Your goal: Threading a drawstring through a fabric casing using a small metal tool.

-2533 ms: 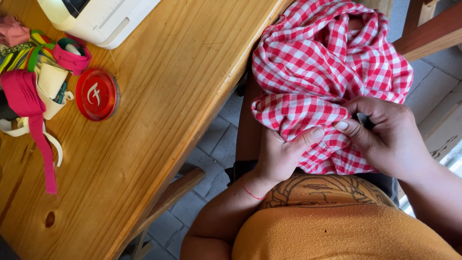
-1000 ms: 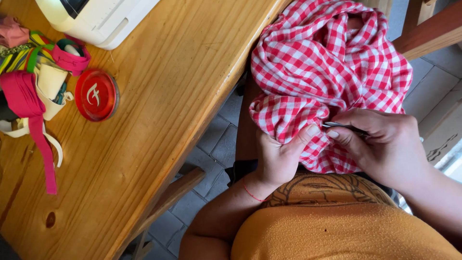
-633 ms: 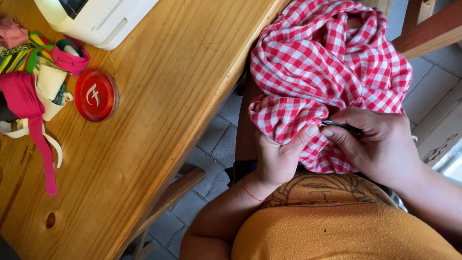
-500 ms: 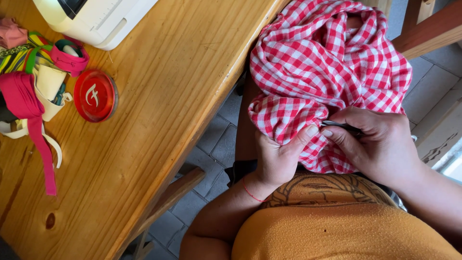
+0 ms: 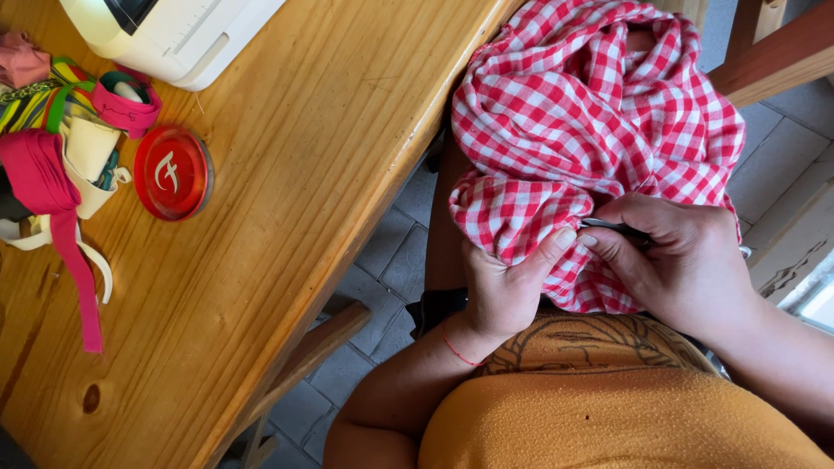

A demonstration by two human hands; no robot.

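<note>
The red-and-white checked cloth [image 5: 591,130] lies bunched on your lap beside the wooden table [image 5: 330,174]. Your left hand [image 5: 504,287] pinches its lower fold. Your right hand [image 5: 678,260] grasps a thin dark tool [image 5: 612,227], lying sideways, tip pointing toward the left thumb.

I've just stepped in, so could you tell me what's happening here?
A seated person works on a red-and-white checked cloth bunched in their lap. The left hand pinches a fold of it, while the right hand holds a thin dark metal tool against the fabric. Beside them, a wooden table carries ribbons and a red round lid.
</note>
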